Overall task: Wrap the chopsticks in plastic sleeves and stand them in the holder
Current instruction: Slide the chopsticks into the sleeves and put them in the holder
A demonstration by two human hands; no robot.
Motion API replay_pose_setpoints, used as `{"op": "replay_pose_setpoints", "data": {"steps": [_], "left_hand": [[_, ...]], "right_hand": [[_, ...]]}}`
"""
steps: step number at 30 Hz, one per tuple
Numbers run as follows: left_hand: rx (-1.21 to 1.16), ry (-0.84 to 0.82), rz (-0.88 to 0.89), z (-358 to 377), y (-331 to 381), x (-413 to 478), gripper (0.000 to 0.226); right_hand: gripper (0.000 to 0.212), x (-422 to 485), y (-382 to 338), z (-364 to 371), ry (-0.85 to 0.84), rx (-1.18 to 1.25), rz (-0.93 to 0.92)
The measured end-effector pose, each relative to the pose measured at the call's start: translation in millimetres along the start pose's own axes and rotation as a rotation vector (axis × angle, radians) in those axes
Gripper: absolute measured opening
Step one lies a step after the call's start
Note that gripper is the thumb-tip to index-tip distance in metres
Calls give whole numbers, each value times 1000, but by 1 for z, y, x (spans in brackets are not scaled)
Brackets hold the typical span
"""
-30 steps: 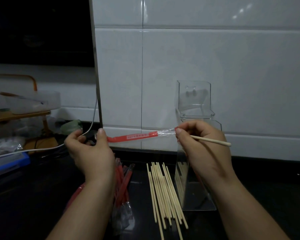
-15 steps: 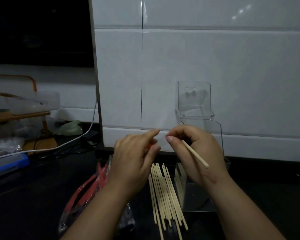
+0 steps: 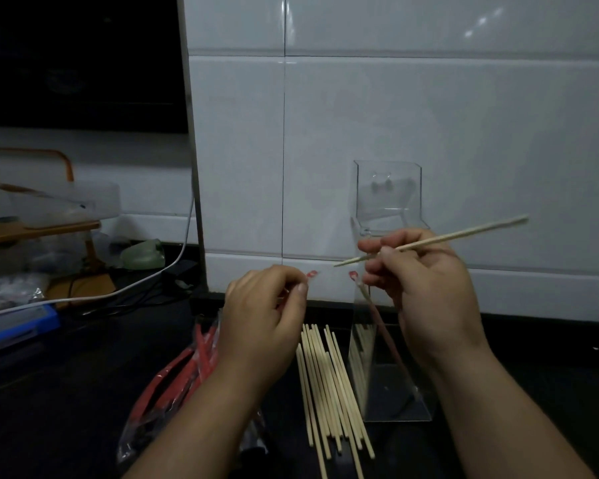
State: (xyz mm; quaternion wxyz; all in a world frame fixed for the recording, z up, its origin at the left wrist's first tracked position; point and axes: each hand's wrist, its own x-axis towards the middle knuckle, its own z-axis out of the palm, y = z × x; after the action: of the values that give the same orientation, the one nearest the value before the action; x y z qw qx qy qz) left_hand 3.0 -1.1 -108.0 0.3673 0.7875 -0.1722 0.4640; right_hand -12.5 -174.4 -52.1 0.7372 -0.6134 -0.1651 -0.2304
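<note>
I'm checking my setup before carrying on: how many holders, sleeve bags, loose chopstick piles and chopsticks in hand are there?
Clear holder: 1
Bag of red sleeves: 1
Pile of bare chopsticks: 1
Chopstick held in the right hand: 1
Total: 4

Pale matt wooden chopsticks point(image 3: 325, 385), clear glossy plastic holder point(image 3: 388, 188), glossy tiles point(image 3: 429, 115).

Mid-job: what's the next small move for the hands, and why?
Probably bring the thin tip of the bare chopstick to the red-tipped plastic pinched in the left hand and start sliding it in. The right hand grips that chopstick unsleeved, tip aimed at the left hand, with a gap between. Whether the red sleeve slanting below the right hand is held, I cannot tell.
</note>
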Motion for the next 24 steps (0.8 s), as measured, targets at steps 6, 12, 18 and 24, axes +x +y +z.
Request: {"op": "replay_pose_setpoints", "data": {"steps": [6, 12, 18, 24], "left_hand": [[73, 8, -10, -3, -1, 1, 21], [113, -5, 13, -4, -2, 1, 21], [106, -12, 10, -3, -1, 1, 20], [106, -10, 16, -4, -1, 1, 19]], "right_hand": [[12, 1, -1, -1, 27, 57, -13], [10, 0, -2, 1, 28, 122, -33], [11, -2, -2, 1, 9, 45, -42], [9, -4, -1, 2, -10, -38, -51]]}}
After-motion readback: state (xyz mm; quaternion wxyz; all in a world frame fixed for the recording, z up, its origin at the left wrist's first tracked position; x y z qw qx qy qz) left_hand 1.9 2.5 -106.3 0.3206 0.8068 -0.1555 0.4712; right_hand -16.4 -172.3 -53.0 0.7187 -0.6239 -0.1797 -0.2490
